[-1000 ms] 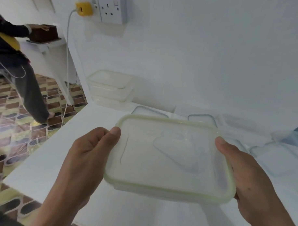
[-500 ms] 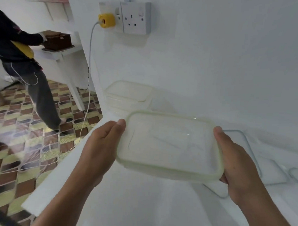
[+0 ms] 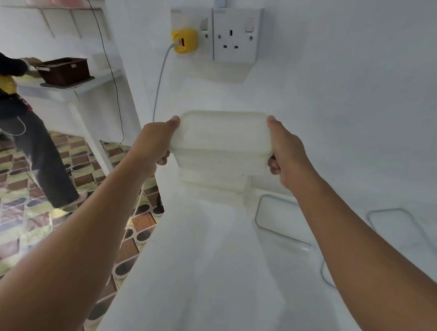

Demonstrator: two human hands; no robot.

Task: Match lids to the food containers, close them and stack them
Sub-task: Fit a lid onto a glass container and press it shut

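The container (image 3: pixel 222 135), lid on, sits on or just above the stack (image 3: pixel 213 181) at 12 o'clock on the table (image 3: pixel 209 264); I cannot tell if they touch. The left hand (image 3: pixel 155 142) grips its 9 o'clock end, the right hand (image 3: pixel 286 149) its 3 o'clock end. Loose lids (image 3: pixel 277 217) at 4 o'clock suggest more matching remains.

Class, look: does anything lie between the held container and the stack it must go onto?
Nothing visible does. The lidded container, gripped by the left hand and right hand, is directly over the stack.
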